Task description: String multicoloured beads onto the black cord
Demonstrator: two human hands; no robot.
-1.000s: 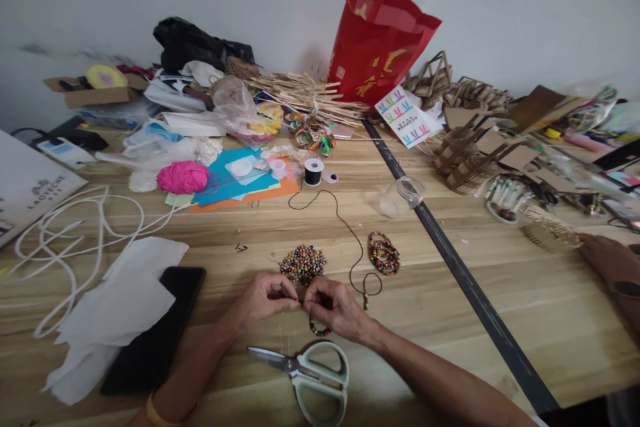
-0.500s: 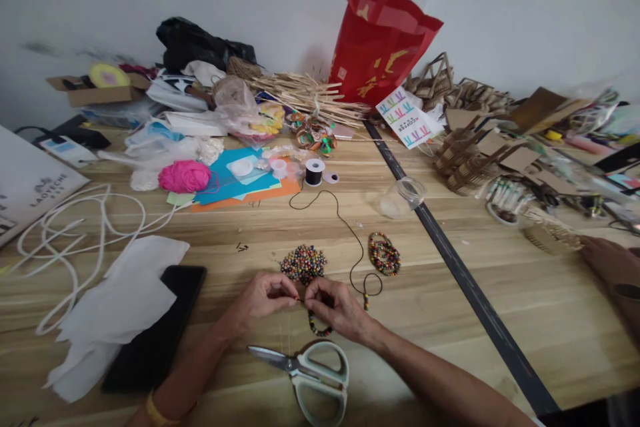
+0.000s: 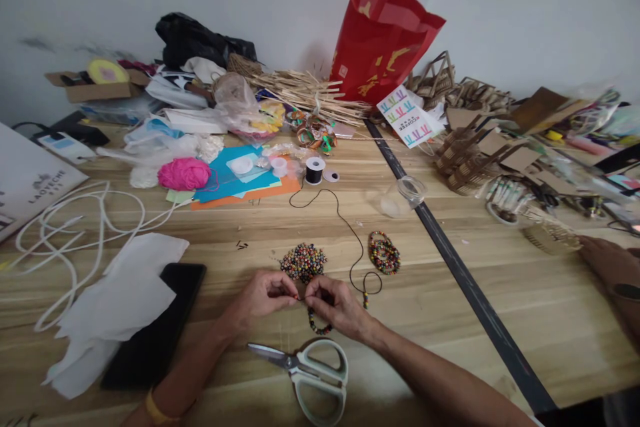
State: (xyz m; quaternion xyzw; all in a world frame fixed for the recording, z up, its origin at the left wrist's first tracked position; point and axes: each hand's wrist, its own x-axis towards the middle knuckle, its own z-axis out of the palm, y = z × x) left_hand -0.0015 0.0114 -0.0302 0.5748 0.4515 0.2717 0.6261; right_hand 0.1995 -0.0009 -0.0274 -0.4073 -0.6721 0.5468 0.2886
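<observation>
Tabletop [image 3: 425,320], beaded cord [image 3: 320,329] in both hands [image 3: 265,293] [image 3: 341,310]

A short bit of thin black cord [image 3: 345,218] was pinched between the fingertips of the left hand [image 3: 270,292] and the right hand [image 3: 336,307], a tiny reddish bead [image 3: 298,297] showing at the left fingertips. Below the right hand's fingers, a curved strand of dark and multicoloured round beads [image 3: 320,328] hung or lay partly hidden. Just beyond both hands sat a loose heap of small multicoloured beads [image 3: 303,262]. More black cord wound in slack curves from an upright white-flanged spool [image 3: 315,171] to a small loop right of the right hand, where a short row of yellow and dark beads [image 3: 365,300] was threaded.
</observation>
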